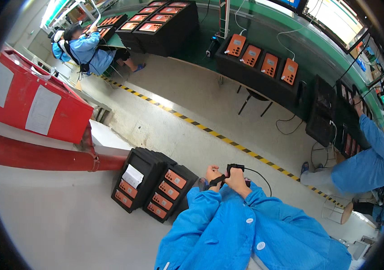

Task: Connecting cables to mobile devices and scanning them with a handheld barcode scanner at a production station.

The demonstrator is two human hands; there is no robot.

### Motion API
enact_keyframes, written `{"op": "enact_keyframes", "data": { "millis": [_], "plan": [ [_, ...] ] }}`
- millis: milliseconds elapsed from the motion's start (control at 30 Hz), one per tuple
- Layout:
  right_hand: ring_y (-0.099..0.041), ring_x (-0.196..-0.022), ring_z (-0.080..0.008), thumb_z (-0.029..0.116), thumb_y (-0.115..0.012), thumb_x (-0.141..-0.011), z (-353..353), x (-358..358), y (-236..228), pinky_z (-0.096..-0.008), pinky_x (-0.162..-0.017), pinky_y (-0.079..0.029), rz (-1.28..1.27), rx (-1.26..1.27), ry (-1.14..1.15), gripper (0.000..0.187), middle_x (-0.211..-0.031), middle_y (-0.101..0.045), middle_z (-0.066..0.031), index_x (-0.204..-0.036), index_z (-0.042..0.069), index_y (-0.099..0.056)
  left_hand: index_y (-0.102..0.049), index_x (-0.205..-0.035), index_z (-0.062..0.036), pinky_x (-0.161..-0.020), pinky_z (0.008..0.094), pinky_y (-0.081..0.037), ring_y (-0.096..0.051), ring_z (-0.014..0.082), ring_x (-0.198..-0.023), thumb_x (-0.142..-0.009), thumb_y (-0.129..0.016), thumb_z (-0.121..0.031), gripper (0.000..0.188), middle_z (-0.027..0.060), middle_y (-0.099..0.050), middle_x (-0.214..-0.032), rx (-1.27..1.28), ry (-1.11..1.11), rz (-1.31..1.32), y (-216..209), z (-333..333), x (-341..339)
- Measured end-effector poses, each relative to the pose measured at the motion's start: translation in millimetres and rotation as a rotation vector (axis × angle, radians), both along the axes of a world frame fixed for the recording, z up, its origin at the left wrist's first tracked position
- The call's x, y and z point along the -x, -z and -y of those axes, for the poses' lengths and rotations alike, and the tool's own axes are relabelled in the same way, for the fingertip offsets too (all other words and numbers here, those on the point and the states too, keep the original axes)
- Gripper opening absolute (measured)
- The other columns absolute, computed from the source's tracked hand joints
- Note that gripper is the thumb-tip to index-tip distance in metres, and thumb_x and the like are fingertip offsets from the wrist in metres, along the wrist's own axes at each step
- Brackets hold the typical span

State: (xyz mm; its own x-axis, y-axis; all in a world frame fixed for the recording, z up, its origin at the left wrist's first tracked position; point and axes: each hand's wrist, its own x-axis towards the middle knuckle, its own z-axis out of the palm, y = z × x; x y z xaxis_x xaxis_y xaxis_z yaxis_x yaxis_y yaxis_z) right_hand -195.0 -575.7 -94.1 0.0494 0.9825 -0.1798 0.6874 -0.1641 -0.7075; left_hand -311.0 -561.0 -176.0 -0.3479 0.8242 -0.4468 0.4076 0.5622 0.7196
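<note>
In front of my blue coat, my two hands are close together. My left hand (213, 173) has its fingers curled in, and what they hold, if anything, is hidden. A black strap (216, 181) crosses at my left wrist and runs up to my right hand (236, 181). My right hand is closed at the strap's end. Right at its fingers is a small black device (235, 167), with a thin black cable (264, 177) curving down toward my right sleeve.
Left of me, black foam trays (143, 163) with orange panels stand stacked on the floor. A red cabinet (68, 110) and red pipe (43, 152) are further left. Beyond a yellow-black floor line (210, 131), a green workbench (203, 51) holds more orange panels. People in blue (88, 51) work at both ends.
</note>
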Motion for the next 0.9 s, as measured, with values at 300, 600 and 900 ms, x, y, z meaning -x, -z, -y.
{"op": "enact_keyframes", "data": {
  "millis": [300,600,900],
  "plan": [
    [-0.065,-0.070,-0.0371,0.007,-0.070,-0.058,12,-10,29,-0.0425,-0.062,-0.051,0.014,0.032,0.044,0.012,-0.070,-0.065,-0.0204,-0.067,0.003,-0.064,-0.055,-0.117,-0.0001,-0.087,0.0506,-0.051,-0.063,0.0443,-0.102,-0.082,-0.059,-0.011,0.037,0.0264,-0.064,-0.110,0.206,0.891,-0.218,-51,38,-1],
    [-0.062,-0.061,-0.0324,0.018,-0.076,-0.056,11,-28,25,-0.0399,-0.057,-0.049,-0.074,0.115,0.074,0.023,-0.063,-0.062,-0.0159,-0.063,0.004,-0.058,-0.050,-0.107,0.0074,-0.082,0.0473,-0.051,-0.060,0.0426,-0.096,-0.078,-0.068,-0.012,0.039,0.0258,-0.059,-0.099,-0.118,0.983,-0.118,-93,58,-3],
    [-0.060,-0.073,-0.0140,0.014,-0.079,-0.061,12,-31,13,-0.0304,-0.065,-0.050,-0.494,0.379,0.085,0.027,-0.080,-0.064,-0.0029,-0.081,0.004,-0.064,-0.064,-0.104,0.0008,-0.080,0.0482,-0.051,-0.063,0.0408,-0.090,-0.081,-0.065,-0.012,0.026,0.0229,-0.065,-0.096,-0.106,0.890,-0.034,-116,43,21]
  ]
}}
